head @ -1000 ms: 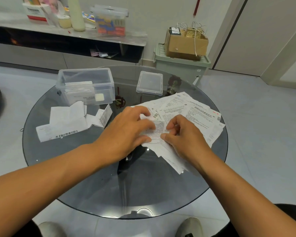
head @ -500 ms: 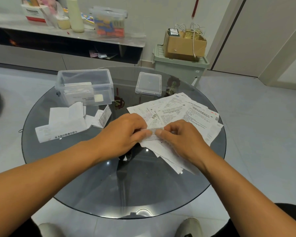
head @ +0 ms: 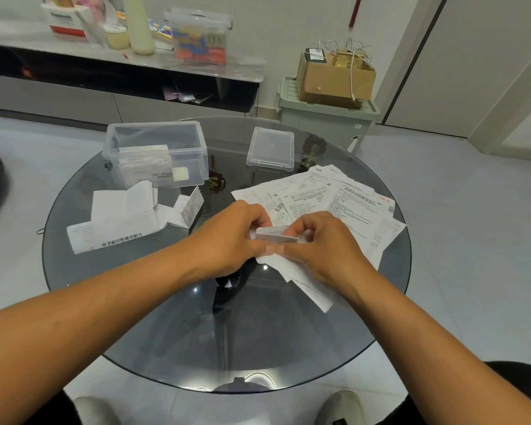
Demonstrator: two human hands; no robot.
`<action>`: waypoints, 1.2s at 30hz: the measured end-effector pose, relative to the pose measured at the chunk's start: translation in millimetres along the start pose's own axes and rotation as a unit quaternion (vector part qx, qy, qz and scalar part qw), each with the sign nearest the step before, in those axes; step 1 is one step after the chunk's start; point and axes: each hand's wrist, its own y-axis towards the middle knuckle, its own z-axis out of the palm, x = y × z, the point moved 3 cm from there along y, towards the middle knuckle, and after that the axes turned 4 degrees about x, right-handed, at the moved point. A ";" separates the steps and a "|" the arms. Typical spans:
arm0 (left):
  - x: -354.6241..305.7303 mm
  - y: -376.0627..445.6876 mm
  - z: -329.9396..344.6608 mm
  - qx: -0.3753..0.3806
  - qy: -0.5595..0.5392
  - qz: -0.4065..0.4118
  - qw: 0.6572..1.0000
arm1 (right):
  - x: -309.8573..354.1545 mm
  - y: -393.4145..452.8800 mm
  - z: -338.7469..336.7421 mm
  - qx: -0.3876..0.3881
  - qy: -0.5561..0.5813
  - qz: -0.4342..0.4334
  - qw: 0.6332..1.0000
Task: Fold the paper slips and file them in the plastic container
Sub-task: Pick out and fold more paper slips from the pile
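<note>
Left hand [head: 227, 237] and right hand [head: 322, 243] pinch slip [head: 275, 234] over pile [head: 334, 204] | fingers curled on fold | tip: square edges, crease firmly, then file in container [head: 154, 154]

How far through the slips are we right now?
Early on. Some folded papers already stand in the open plastic container. The left hand and right hand pinch one slip mid-fold. A fanned stack of sheets waits, and the lid lies off.
</note>
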 end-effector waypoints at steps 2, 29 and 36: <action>0.6 -1.7 0.0 -0.004 -0.008 0.000 1.000 | 1.9 -2.0 1.0 0.001 0.034 -0.020 0.999; -0.3 -20.3 -28.4 0.003 -0.104 -0.061 0.993 | 23.1 -14.7 6.1 0.028 0.173 -0.032 0.984; 17.8 -38.9 -60.7 0.006 0.137 -0.116 0.984 | 21.0 -15.8 -9.1 -0.034 0.019 -0.051 0.998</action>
